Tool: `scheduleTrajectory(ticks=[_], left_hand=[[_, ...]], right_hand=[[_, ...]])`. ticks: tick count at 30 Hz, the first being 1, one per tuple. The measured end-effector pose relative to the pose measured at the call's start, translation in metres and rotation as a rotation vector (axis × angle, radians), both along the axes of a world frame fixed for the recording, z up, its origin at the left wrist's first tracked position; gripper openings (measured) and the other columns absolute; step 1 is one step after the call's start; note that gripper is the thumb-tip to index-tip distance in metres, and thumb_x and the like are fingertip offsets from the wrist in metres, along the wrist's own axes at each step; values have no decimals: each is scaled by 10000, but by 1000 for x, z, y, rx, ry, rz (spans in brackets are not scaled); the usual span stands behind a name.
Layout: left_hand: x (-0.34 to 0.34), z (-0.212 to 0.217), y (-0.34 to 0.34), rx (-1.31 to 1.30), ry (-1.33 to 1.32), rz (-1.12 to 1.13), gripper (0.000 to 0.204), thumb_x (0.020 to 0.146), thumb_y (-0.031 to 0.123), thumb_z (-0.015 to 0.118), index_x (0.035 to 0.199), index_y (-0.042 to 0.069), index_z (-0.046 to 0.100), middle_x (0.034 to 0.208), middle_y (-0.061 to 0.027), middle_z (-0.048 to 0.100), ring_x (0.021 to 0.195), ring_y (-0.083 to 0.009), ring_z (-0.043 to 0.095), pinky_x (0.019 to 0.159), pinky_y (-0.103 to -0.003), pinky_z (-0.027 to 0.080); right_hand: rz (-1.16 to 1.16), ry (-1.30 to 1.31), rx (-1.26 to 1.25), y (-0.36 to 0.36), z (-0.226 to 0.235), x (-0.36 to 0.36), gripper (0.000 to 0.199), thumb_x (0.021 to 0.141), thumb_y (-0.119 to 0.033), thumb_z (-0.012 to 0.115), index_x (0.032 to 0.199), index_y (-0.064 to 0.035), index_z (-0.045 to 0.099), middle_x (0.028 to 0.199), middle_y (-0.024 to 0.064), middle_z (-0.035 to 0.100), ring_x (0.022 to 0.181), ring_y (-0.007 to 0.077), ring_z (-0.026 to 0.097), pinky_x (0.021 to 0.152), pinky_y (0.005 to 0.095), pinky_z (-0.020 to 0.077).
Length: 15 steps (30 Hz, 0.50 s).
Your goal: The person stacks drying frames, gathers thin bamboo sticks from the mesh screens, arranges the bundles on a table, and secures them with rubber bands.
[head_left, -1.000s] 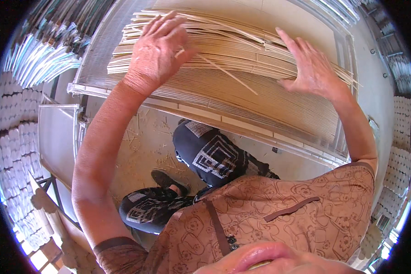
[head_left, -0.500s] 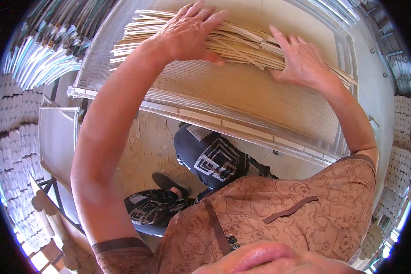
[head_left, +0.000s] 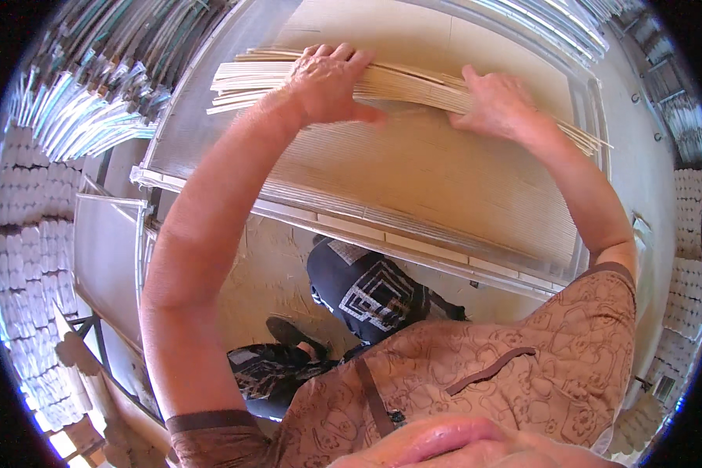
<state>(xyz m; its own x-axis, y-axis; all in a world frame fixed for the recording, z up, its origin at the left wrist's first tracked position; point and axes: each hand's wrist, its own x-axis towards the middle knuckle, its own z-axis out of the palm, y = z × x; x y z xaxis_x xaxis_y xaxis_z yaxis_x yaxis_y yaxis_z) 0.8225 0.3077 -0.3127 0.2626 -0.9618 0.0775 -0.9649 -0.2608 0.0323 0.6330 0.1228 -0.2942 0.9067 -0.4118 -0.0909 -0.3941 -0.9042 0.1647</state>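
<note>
Across the far half of a mesh-covered drying frame (head_left: 413,179) lies a flat bundle of thin pale sticks (head_left: 413,87). My left hand (head_left: 331,86) is draped over it left of the middle, fingers curled over the far edge and thumb stretched out along the near side. Toward the right, my right hand (head_left: 495,101) clasps the same sticks between thumb and fingers. Between the hands the sticks run nearly parallel and bow slightly. Their left ends stick out unevenly, and a few thin ends emerge past my right wrist. My palms hide the parts beneath them.
Stacked frames (head_left: 109,93) fill the far left, and more frames (head_left: 558,27) stand at the far right. A smaller mesh frame (head_left: 105,249) leans at the left. Stick scraps litter the floor (head_left: 269,269) below the near edge, around my legs.
The sticks, spread wide and crossing before, now lie in a narrower, straighter bundle. Both hands stay on them; the whole scene has shifted slightly down in view.
</note>
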Motion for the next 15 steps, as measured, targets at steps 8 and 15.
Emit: scheduleTrajectory(ticks=[8,15], left_hand=[[-6,2,9,-19,-50,122,973,683,666,757,1413,101,450,1366,-190,507,1295,-381,452,1105,-497,331],[-15,6,7,18,-60,280,924,723,656,724,1353,20,491,1317,-235,533,1269,-391,472,1085,-495,334]], right_hand=[[2,-23,0,-8,-2,24,601,729,-410,716,1108,28,557,848,220,692,846,375,675,793,455,539],[58,-30,3,-14,-3,44,587,740,-420,699,1105,26,583,945,229,696,923,360,677,845,457,530]])
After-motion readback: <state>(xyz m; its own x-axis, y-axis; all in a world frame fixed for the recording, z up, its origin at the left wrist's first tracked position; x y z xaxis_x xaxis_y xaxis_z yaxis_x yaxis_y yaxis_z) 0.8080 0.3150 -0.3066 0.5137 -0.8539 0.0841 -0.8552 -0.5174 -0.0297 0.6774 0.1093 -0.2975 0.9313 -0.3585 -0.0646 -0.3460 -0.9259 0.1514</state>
